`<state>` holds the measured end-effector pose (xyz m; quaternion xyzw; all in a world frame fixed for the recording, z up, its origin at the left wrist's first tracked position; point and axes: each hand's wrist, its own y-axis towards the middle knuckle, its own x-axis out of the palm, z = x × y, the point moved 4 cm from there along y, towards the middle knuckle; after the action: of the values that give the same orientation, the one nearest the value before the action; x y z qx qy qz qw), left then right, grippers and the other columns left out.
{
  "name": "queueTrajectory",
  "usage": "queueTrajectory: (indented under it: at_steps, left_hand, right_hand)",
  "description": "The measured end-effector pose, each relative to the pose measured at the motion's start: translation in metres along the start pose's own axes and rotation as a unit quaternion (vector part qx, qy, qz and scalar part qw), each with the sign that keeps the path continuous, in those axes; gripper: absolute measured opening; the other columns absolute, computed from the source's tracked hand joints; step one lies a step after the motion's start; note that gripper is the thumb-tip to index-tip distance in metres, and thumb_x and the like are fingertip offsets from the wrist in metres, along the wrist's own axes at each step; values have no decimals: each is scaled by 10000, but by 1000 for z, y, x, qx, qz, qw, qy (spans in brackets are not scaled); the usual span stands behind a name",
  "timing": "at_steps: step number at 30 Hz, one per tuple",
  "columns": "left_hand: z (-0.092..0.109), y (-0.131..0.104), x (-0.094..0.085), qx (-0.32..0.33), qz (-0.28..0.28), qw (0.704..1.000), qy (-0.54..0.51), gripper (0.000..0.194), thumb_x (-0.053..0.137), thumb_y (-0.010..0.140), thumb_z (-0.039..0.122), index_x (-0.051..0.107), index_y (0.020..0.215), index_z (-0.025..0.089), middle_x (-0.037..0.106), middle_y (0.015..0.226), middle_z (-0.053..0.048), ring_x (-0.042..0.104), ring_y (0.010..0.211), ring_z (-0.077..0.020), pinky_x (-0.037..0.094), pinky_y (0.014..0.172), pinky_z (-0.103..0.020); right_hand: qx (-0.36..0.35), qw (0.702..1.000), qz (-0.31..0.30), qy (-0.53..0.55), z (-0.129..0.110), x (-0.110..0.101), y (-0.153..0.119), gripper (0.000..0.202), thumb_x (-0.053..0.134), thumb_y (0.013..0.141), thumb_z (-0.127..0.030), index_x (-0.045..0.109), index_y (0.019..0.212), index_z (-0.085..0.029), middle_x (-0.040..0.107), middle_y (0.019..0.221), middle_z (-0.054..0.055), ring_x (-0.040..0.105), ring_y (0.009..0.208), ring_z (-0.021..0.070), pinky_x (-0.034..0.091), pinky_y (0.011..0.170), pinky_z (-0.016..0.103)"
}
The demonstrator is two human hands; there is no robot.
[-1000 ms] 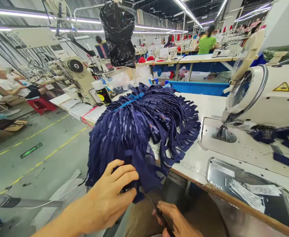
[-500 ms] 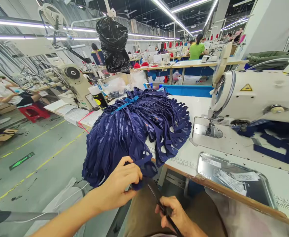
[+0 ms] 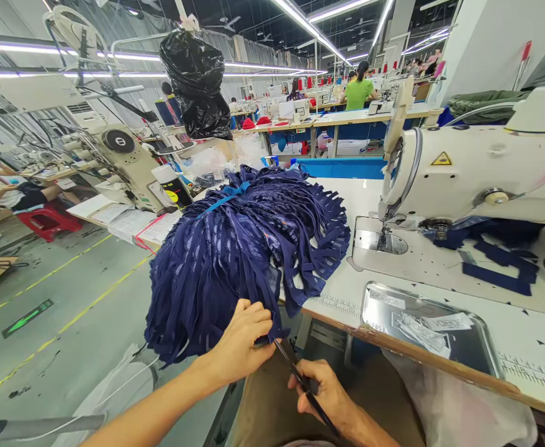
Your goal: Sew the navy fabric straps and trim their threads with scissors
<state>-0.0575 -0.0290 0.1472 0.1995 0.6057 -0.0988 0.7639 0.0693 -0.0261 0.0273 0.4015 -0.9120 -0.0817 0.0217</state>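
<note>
A large bundle of navy blue fabric strips with lacy parts (image 3: 216, 267) lies over the table's front edge, bound by a bright blue band (image 3: 223, 200). My left hand (image 3: 249, 335) is closed at its lower front, pinching the end of a navy strip (image 3: 277, 323). Just right of it, my right hand (image 3: 321, 388) is wrapped around dark scissors (image 3: 288, 359). Their tip points up and left, at the pinched strip beside my left fingertips. Whether the blades touch the cloth I cannot tell.
At the right stands a white sewing machine (image 3: 468, 167) with navy pieces (image 3: 500, 276) behind its needle. A metal tray (image 3: 375, 320) holding white labels lies at the table edge. A spray can (image 3: 172, 186) stands behind the bundle. A black plastic bag (image 3: 198, 81) hangs above.
The view has shifted slightly right. The looped strip by my left hand now hangs lower and straighter, and the scissors' tip now shows against the cloth at my left fingertips.
</note>
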Motion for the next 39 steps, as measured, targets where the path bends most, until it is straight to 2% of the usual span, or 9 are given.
queueTrajectory:
  at_steps: [3, 6, 9, 14, 23, 30, 33, 35, 39]
  left_hand:
    - [4, -1, -8, 31, 55, 998, 32, 169, 475, 769, 154, 554, 620, 163, 477, 623, -3, 416, 646, -137, 274, 630, -304]
    - [8, -1, -19, 64, 84, 994, 42, 144, 478, 770, 141, 579, 674, 175, 533, 950, -90, 450, 940, -224, 298, 773, -390]
    - [9, 4, -14, 86, -10, 996, 26, 123, 468, 746, 106, 538, 668, 171, 427, 1244, -106, 330, 1171, -276, 231, 901, -483]
    - [1, 10, -2, 18, -154, 987, -30, 136, 451, 654, 57, 485, 704, 178, 573, 972, -39, 500, 939, -177, 313, 868, -421]
    - [2, 8, -8, 11, -164, 986, -29, 121, 440, 665, 71, 482, 693, 181, 560, 1027, -46, 495, 942, -188, 295, 890, -460]
    - [0, 2, -10, -19, -167, 983, -76, 167, 448, 607, 37, 464, 685, 184, 585, 880, -1, 534, 879, -163, 269, 932, -502]
    - [-1, 3, -14, -56, -157, 980, -111, 247, 518, 610, 113, 474, 840, 192, 586, 921, -21, 545, 892, -184, 219, 958, -551]
    - [-2, 7, -12, -86, -154, 976, -126, 493, 563, 620, 176, 405, 1087, 198, 600, 919, -24, 556, 887, -195, 201, 958, -576]
    - [-10, 22, 4, -151, -138, 974, -101, 666, 538, 700, 203, 243, 1297, 223, 642, 884, -24, 582, 850, -201, 319, 899, -517]
  right_hand:
    - [23, 1000, 2, 19, 6, -8, -10, 691, 369, 589, -812, 534, 648, -144, 359, 473, -51, 315, 415, 71, 265, 418, 210]
    - [20, 1000, -21, 12, 1, -19, -13, 672, 271, 713, -750, 541, 786, -138, 396, 559, -20, 368, 480, 94, 294, 448, 214]
    - [-11, 998, -57, 16, -8, -23, -7, 648, 258, 743, -723, 523, 821, -137, 402, 562, -18, 363, 479, 92, 289, 457, 216]
    - [29, 999, -9, 16, 2, -23, -2, 709, 282, 626, -816, 507, 679, -145, 348, 455, -52, 308, 391, 69, 240, 396, 202]
    - [55, 996, -38, -60, -3, -32, -5, 608, 382, 680, -718, 554, 712, -135, 429, 538, -24, 338, 460, 83, 271, 436, 213]
    - [87, 995, 25, -38, 22, -41, -10, 630, 416, 615, -769, 539, 654, -152, 419, 492, -33, 380, 464, 101, 331, 490, 244]
    - [49, 998, -25, 15, 17, -39, -8, 641, 292, 727, -728, 527, 808, -137, 398, 548, -31, 380, 472, 92, 315, 455, 214]
    - [10, 998, -58, 25, 6, -38, -2, 620, 268, 769, -692, 518, 849, -130, 405, 565, -26, 383, 479, 87, 315, 462, 208]
    - [-26, 999, -46, 6, -13, -40, 16, 639, 296, 734, -722, 527, 779, -127, 410, 553, -24, 358, 456, 74, 293, 441, 204]
